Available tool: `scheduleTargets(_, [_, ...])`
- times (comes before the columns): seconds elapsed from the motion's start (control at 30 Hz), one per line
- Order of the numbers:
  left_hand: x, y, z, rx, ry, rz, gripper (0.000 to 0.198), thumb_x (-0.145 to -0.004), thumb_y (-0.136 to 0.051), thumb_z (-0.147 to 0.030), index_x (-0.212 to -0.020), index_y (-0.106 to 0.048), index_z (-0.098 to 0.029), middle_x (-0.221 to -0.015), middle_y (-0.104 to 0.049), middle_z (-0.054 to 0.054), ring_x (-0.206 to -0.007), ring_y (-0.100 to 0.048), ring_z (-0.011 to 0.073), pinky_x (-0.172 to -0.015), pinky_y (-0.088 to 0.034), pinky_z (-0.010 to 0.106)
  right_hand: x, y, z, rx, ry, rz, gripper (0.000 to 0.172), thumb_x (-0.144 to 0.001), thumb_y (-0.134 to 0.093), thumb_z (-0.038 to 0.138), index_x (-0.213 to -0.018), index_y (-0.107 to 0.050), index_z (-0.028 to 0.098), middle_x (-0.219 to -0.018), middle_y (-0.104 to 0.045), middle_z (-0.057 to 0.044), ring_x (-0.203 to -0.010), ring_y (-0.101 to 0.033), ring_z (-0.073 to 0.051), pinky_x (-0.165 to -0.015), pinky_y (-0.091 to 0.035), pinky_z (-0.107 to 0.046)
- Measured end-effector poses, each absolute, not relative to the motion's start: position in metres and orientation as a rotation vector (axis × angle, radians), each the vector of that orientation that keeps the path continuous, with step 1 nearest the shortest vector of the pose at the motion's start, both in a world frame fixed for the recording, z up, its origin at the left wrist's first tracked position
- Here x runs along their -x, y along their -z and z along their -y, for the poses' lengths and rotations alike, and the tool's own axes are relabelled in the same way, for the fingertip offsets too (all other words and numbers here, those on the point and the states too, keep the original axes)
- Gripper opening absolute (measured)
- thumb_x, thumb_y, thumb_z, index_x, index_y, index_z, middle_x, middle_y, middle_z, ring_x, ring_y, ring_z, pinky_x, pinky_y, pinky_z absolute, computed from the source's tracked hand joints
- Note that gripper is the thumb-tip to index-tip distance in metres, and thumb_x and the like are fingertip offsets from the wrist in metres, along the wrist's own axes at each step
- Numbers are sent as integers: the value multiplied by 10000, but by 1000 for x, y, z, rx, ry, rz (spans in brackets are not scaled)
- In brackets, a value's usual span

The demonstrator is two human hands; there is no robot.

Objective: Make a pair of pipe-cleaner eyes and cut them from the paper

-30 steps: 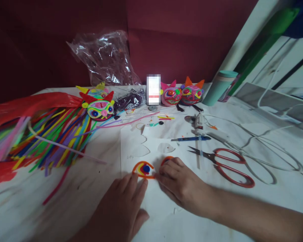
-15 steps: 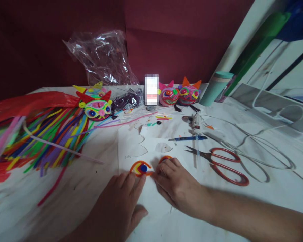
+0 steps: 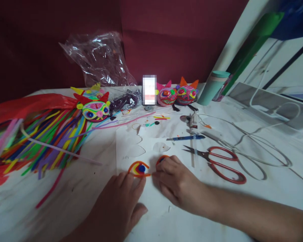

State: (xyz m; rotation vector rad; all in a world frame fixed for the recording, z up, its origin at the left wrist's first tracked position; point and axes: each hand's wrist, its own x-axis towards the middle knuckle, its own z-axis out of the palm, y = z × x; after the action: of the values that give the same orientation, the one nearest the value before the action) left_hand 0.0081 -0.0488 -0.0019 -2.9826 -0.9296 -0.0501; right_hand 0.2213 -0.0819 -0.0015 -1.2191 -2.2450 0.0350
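On the white paper (image 3: 123, 148) lies an eye shape (image 3: 138, 169) made of bent pipe cleaners: an orange outline, yellow and red inside, a blue centre. The fingertips of my left hand (image 3: 123, 191) rest on its lower edge, fingers stretched out and thumb apart. My right hand (image 3: 179, 181) is beside it, its fingers bent and closed over a second orange eye shape (image 3: 162, 159). Only the upper rim of that second shape shows. The pencilled paper has cut edges and a small loose cut-out (image 3: 161, 147) above the hands.
Orange-handled scissors (image 3: 227, 164), a blue craft knife (image 3: 187, 137) and a glue gun (image 3: 195, 121) with its cable lie to the right. A heap of pipe cleaners (image 3: 53, 141) is at left. Decorated animal heads (image 3: 94, 111), a phone (image 3: 149, 90) and a green cup (image 3: 213, 88) stand behind.
The whole view has shifted slightly, so things sit a little further left. Both hands stay at the same eye shapes, with hardly any visible movement.
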Motion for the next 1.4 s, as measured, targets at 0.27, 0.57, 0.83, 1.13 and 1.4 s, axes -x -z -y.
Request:
scheduleTargets(0.27, [-4, 6, 46, 2962, 176, 853, 428, -747, -638, -222, -1168, -563, -192, -1040, -629, 94, -917, -560, 268, -771, -495, 422, -251, -16, 67, 1390, -235, 1749, 219, -819, -455, 86, -887, -645, 171, -843, -619, -63, -826, -581, -184, -757, -475, -344])
scheduleTargets(0.57, [-1, 9, 52, 2981, 275, 801, 276, -774, -632, -250, -1020, -569, -141, -962, -605, 97, -890, -527, 246, -807, -467, 401, -232, -1, 75, 1183, -237, 2084, 180, -873, -471, 113, -900, -640, 171, -809, -619, -65, -789, -560, -182, -724, -436, -341])
scheduleTargets(0.83, [-2, 6, 50, 3068, 368, 927, 73, -832, -554, -137, -779, -514, -166, -800, -545, 21, -774, -479, 170, -681, -421, 304, -216, 23, 81, 1023, -183, 2238, 125, -881, -510, 123, -858, -616, 183, -784, -575, -44, -750, -513, -178, -695, -404, -319])
scheduleTargets(1.13, [-1, 21, 49, 2923, 604, 930, 193, -824, -454, -23, -701, -474, -170, -691, -523, 14, -676, -476, 173, -621, -402, 304, -215, 15, 82, 1018, -128, 2271, 121, -893, -472, 122, -821, -558, 167, -768, -568, -53, -749, -509, -184, -707, -414, -334])
scheduleTargets(1.4, [4, 24, 38, 2930, 771, 827, 252, -827, -354, -18, -699, -468, -202, -656, -536, 9, -617, -501, 169, -571, -411, 288, -215, 6, 86, 1028, -183, 2323, 142, -903, -435, 125, -789, -504, 173, -771, -590, -49, -749, -493, -173, -750, -417, -337])
